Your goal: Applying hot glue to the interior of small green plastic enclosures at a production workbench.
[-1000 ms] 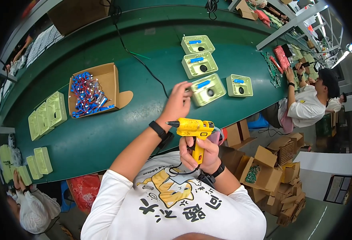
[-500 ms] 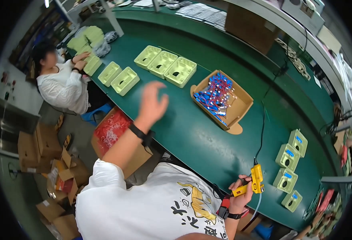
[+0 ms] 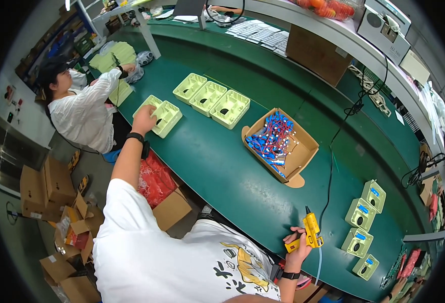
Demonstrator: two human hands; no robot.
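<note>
Since a moment ago the left hand (image 3: 144, 120) has dropped from mid-air onto two pale green boxes (image 3: 168, 119) near the front edge of the table (image 3: 222, 171); its fingers curl there, gripping or not I can't tell. A yellow glue gun (image 3: 311, 230) with a dark nozzle sits in the right hand (image 3: 297, 256), closed round its handle. Black characters (image 3: 223, 272) mark the white shirt (image 3: 156, 252). Three similar boxes (image 3: 207, 96) stand in a row, a cardboard box (image 3: 307, 147) holds blue cylinders with red wires (image 3: 273, 130), and four green boxes (image 3: 356, 219) each carry a blue piece (image 3: 360, 236).
</note>
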